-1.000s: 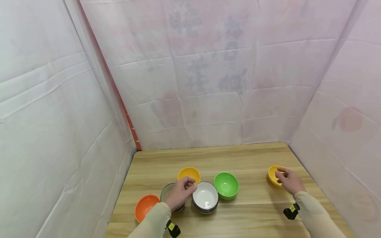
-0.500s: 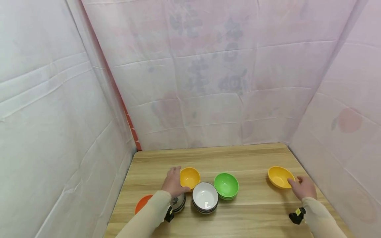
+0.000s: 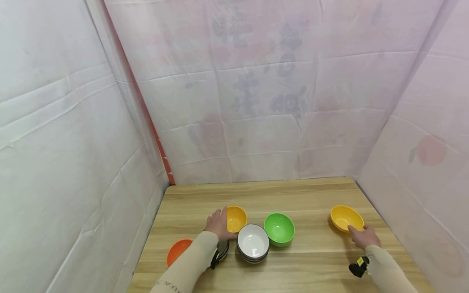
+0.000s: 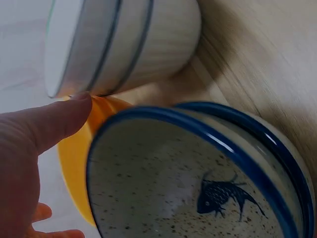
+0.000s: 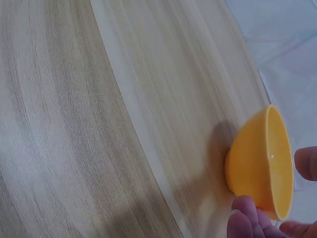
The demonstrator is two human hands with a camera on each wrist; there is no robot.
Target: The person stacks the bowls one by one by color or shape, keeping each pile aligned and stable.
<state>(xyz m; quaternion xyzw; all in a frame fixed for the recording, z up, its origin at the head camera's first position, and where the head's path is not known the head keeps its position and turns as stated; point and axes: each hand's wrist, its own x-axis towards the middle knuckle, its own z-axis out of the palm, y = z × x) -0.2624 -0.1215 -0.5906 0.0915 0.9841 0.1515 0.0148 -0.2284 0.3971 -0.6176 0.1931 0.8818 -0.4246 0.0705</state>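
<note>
On the right of the table in the head view stands a yellow bowl (image 3: 344, 217). My right hand (image 3: 364, 237) is at its near rim. In the right wrist view the fingertips (image 5: 243, 208) lie against the bowl's outer wall, while the thumb (image 5: 307, 162) is apart from it, above the opening. My left hand (image 3: 218, 227) reaches over a stack of speckled bowls (image 4: 148, 168) with blue rims, up to another yellow bowl (image 3: 237, 219). Its thumb (image 4: 64, 119) is stretched out near that bowl's edge, beside a stack of white bowls (image 3: 253, 240). Whether the left fingers touch is unclear.
Green bowls (image 3: 279, 228) are stacked right of the white ones. An orange bowl (image 3: 178, 250) stands at the left, partly hidden by my left sleeve. White printed sheets (image 3: 256, 122) enclose the wooden table (image 3: 300, 268) at the back and sides.
My left hand has moved from over the speckled bowls to the left side of the yellow bowl. My right hand has shifted from the other yellow bowl's right side to its near rim.
</note>
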